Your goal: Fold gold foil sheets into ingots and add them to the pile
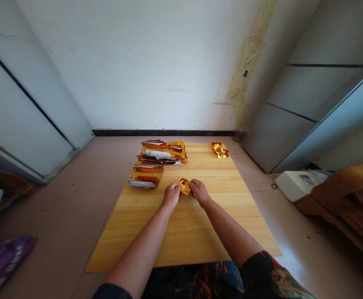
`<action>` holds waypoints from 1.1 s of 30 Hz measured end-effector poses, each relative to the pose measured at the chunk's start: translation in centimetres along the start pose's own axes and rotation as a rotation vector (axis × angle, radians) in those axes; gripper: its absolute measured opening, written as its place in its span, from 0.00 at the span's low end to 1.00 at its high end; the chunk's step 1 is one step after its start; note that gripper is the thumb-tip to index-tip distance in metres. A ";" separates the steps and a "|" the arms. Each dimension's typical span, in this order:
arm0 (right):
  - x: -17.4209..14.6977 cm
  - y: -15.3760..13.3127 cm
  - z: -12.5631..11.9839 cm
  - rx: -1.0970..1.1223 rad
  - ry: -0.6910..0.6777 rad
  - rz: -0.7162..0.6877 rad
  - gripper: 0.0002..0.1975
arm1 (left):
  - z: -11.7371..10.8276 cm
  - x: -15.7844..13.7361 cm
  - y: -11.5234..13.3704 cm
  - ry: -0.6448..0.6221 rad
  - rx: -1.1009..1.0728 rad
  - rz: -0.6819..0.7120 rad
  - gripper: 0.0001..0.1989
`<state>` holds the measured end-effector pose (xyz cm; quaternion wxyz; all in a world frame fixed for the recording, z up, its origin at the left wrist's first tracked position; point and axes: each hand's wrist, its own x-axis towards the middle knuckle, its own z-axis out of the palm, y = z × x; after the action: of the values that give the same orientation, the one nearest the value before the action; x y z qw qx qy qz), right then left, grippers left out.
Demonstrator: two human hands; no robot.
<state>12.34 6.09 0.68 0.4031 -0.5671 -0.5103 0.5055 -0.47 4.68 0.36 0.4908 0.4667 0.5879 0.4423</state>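
Over the middle of the wooden table (231, 211), a small folded piece of shiny gold foil paper (185, 187) is held between both hands. My left hand (172, 195) pinches its left edge, with the fingertips pressed together. At the right edge, my right hand (199, 192) grips it the same way, closed. Left of my hands lies a stack of gold foil sheets (147, 175) with white undersides. Behind that stack is a larger pile of gold foil sheets (176, 151). Two or so crumpled or folded gold foil pieces (221, 150) rest at the far right corner.
A white wall (156, 74) rises behind the table. To the right stand a grey fridge-like cabinet (281, 124), a white box (295, 185) and a wooden chair or bench (343, 193). A purple bag (8, 261) lies on the floor at left.
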 end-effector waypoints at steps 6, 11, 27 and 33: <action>0.3 -0.3 -0.6 -0.316 0.047 -0.149 0.09 | -0.1 -0.1 0.2 0.028 0.127 0.037 0.11; 0.4 -0.6 -0.9 -0.468 0.087 -0.229 0.10 | -0.2 -0.4 0.3 0.018 0.291 0.091 0.11; -0.1 -1.2 -3.3 -0.291 0.141 -0.217 0.08 | 0.8 -0.3 0.2 0.043 -0.072 -0.054 0.13; -0.3 -1.4 -3.2 -0.324 0.132 -0.373 0.05 | 1.3 -0.7 0.5 0.028 -0.070 -0.019 0.13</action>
<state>15.28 6.24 2.65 0.4257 -0.5520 -0.6530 0.2961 0.98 4.21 0.82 0.5028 0.4374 0.5835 0.4642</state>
